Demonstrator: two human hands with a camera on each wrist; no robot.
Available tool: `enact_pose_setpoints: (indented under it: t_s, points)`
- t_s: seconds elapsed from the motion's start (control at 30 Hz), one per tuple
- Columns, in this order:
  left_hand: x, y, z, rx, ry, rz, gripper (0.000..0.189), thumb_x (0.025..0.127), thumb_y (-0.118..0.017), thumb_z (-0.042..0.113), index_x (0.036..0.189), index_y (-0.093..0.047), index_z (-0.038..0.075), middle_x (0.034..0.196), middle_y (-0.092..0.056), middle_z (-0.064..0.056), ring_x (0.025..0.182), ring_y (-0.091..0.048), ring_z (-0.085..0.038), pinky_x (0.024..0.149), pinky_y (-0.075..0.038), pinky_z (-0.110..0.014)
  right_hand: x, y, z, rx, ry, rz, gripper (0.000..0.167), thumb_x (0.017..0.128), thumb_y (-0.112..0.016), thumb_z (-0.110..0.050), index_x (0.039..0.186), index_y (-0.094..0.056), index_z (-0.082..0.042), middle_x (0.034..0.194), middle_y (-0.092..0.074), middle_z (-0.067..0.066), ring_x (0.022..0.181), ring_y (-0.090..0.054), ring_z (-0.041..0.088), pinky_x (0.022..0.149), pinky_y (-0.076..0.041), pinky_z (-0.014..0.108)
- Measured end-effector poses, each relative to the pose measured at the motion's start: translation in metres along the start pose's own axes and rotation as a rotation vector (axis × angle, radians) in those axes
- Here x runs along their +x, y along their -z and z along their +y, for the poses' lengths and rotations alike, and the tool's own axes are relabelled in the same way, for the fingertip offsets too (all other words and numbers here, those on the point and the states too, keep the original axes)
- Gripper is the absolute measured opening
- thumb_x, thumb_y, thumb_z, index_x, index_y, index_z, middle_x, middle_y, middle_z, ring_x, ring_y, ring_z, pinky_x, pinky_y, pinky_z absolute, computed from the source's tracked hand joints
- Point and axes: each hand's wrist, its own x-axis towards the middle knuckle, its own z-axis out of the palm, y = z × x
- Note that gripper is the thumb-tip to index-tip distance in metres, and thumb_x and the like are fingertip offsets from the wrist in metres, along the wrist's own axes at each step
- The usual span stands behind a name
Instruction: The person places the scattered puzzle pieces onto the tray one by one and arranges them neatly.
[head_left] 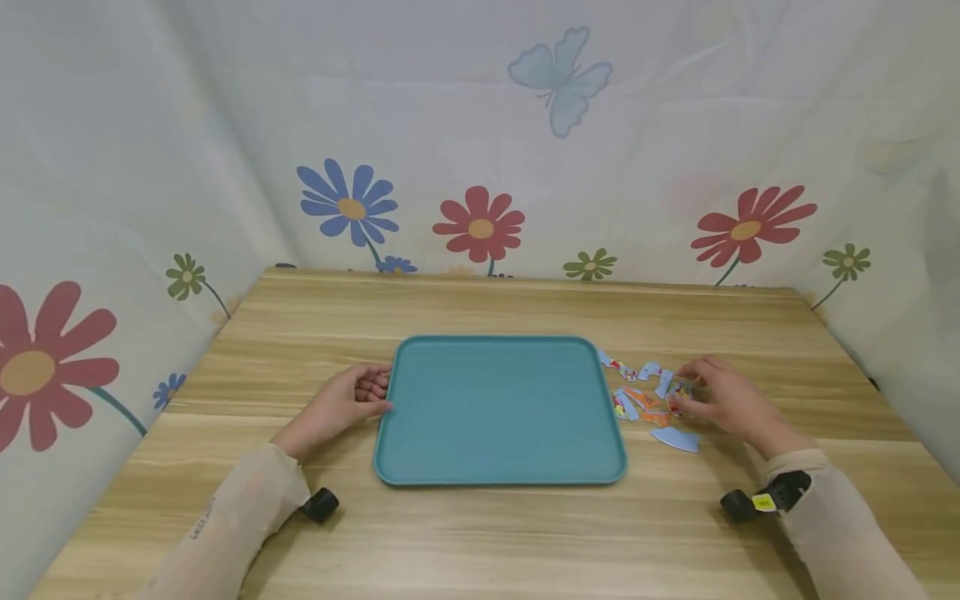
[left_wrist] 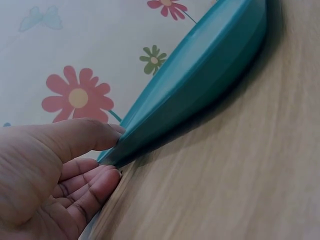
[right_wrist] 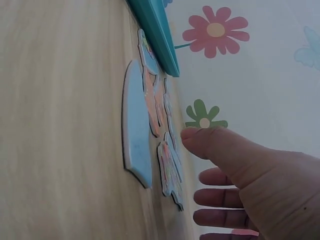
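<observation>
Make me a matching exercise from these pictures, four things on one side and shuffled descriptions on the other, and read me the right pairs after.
Things
1. Tray
2. Left hand
3. Right hand
4. Plain light-blue piece

Descriptions
A. Thumb and fingers beside the patterned pieces
B. Lying lowest in the head view among the loose pieces
C. Teal, with a raised rim
D. Thumb touching the rim at its left side

Right pairs: 1-C, 2-D, 3-A, 4-B.
</observation>
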Motion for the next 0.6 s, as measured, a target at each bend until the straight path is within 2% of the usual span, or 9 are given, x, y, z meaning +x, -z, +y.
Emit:
enact_pose_setpoints:
  t_s: [0.17, 0.33, 0.6]
  points:
    - [0.0001, 0.0002, -0.0002, 0.003, -0.003, -0.003, 0.062, 0.086, -0.072, 0.01, 0.138, -0.042, -0.008, 0.115, -0.057, -0.02, 0.098, -0.058, -0.023, 0.078, -0.051, -0.017, -0.0012, 0.0009, 0.0025, -0.012, -0.007, -0.02, 0.055, 0.079, -0.078, -0.036, 0.111, -0.062, 0.006, 0.107, -0.061, 0.021, 0.091, -0.06, 0.032, 0.08, -0.051, 0.051]
    - [0.0002, 0.0003, -0.0003, 0.008, -0.006, 0.004, 0.061, 0.086, -0.072, 0.009, 0.137, -0.043, -0.009, 0.115, -0.058, -0.02, 0.098, -0.058, -0.022, 0.078, -0.051, -0.016, -0.0022, 0.0012, 0.0049, -0.041, 0.01, -0.013, 0.057, 0.076, -0.08, -0.038, 0.109, -0.063, 0.006, 0.105, -0.062, 0.021, 0.093, -0.06, 0.033, 0.082, -0.05, 0.051]
    - [-0.0002, -0.0001, -0.0019, 0.014, -0.011, 0.009, 0.06, 0.086, -0.072, 0.008, 0.137, -0.044, -0.008, 0.115, -0.058, -0.02, 0.098, -0.058, -0.023, 0.078, -0.051, -0.016, -0.0011, 0.0002, 0.0073, -0.077, -0.014, -0.04, 0.064, 0.073, -0.08, -0.045, 0.109, -0.064, 0.006, 0.104, -0.062, 0.021, 0.094, -0.059, 0.034, 0.083, -0.05, 0.053]
